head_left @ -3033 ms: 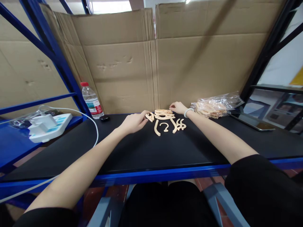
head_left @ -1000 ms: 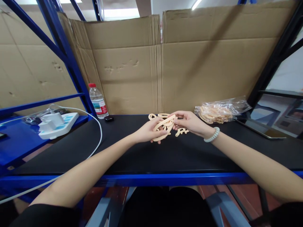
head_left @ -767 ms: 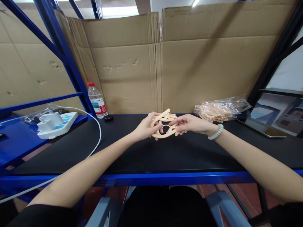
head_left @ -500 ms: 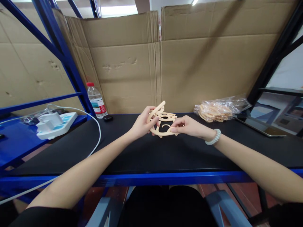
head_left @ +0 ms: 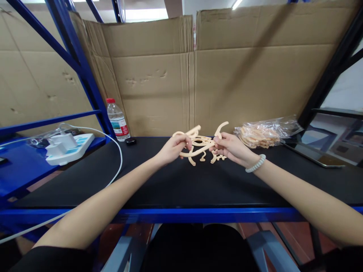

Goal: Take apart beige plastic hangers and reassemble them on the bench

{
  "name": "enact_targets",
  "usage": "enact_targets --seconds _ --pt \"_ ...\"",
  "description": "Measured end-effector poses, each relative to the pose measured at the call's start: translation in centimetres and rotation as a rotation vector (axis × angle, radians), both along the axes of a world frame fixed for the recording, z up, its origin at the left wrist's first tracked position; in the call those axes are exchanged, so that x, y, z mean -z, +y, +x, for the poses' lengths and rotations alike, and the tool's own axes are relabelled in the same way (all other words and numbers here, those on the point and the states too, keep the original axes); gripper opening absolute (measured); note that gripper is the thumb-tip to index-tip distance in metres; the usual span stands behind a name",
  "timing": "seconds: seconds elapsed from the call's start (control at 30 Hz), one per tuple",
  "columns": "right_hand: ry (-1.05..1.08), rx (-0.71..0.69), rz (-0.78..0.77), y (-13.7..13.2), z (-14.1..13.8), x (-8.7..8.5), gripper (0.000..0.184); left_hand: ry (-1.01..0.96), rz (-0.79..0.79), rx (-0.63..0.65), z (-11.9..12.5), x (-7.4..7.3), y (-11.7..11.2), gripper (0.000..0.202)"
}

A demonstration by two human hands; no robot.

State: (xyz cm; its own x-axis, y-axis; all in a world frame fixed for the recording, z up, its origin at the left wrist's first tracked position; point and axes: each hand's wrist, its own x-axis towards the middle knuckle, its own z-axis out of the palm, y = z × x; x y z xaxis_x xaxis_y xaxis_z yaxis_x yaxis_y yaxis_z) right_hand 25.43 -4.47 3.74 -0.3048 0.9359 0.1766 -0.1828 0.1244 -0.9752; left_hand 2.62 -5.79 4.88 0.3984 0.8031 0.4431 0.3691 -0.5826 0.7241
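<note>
Cardboard panels (head_left: 255, 83) back the whole workspace; the black tabletop (head_left: 181, 189) runs in front. Far R, a clear bag (head_left: 262, 130) w/ tan pcs inside lies near the cardboard. Far L there's a white power strip (head_left: 81, 145), then a red-capped bottle (head_left: 117, 122) standing at the tabletop's back L corner.

Both hands are mid-table, raised a bit. Left hand (head_left: 171, 149) has fingers curled round one end of a curved tan bar (head_left: 198, 152); right hand (head_left: 232, 149) pinches the other end btwn thumb & fingers, w/ a tan curve (head_left: 222, 127) sticking up above it. Can't tell if bar & curve are joined.

Step in hand looks like handling the bar two-handed; next move prob. calls for a firm left hold while the right pinch guides its end, w/o bumping the pcs below.

Behind/under the bar: a flat tan stack (head_left: 202, 141) and, nearer, a small S-shaped pc (head_left: 203, 156). Smallest: black object (head_left: 131, 141) by the bottle.
</note>
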Motion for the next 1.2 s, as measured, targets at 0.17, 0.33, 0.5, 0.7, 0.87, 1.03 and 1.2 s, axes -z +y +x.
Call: enact_targets --seconds 0.17,0.33,0.5,0.7,0.87,1.03,1.2 --pt "0.006 0.009 -0.008 0.2 -0.1 0.4 0.024 0.288 0.08 0.112 0.6 0.2 -0.6 0.021" --pt "0.042 0.041 0.05 0.2 0.2 0.2 0.024 0.203 0.032 -0.006 0.7 0.3 -0.8 0.024" --pt "0.075 0.063 0.122 0.0 0.1 -0.2 0.024 0.47 0.013 -0.293 -0.5 -0.9 -1.1 0.063" --pt "0.089 0.037 0.124 -1.0 -1.0 0.0 0.023 0.691 0.269 -0.696 -1.3 -2.2 -1.6 0.034" --pt "0.109 -0.003 0.055 -2.2 -2.2 0.9 0.019 0.298 0.556 -0.246 0.6 0.4 -1.6 0.021" --pt "0.066 -0.026 -0.009 -3.0 -2.6 0.7 0.013 0.215 0.273 -0.012 2.1 2.6 -2.0 0.02" --pt "-0.186 -0.049 -0.085 -2.6 -1.8 -0.3 0.005 0.262 0.256 -0.093 2.2 2.4 -2.4 0.01"
